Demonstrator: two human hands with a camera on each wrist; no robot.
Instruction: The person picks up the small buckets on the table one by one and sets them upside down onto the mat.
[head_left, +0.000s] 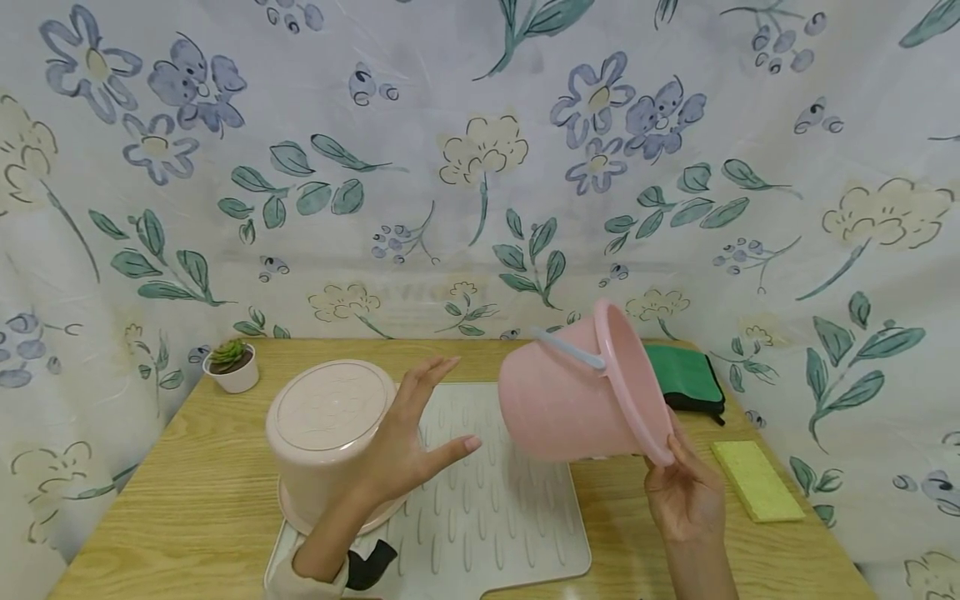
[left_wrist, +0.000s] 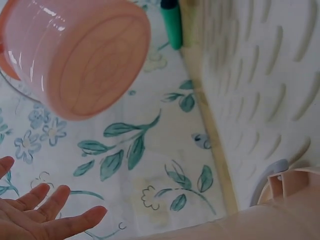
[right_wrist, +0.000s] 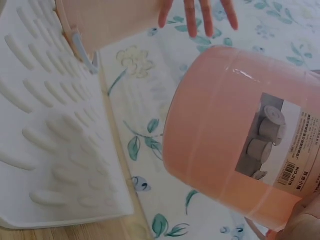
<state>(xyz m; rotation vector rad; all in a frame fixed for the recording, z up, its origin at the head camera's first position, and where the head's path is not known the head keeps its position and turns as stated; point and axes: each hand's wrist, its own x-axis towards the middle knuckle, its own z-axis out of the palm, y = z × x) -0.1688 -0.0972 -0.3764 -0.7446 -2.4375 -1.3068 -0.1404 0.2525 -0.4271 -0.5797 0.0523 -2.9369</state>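
Note:
My right hand grips the rim of a pink bucket, which is tilted on its side above the white ridged mat. Its mouth faces right, and a grey-blue handle lies across its side. A printed label shows on the bucket in the right wrist view. My left hand is held up with fingers spread and nothing in it, apart from the pink bucket. Behind that hand, a cream bucket stands upside down on the mat's left side, partly hidden by my forearm.
A small potted succulent stands at the back left of the wooden table. At the back right lies a green case with black edging, and a yellow sponge cloth is at the right edge. A floral curtain hangs behind.

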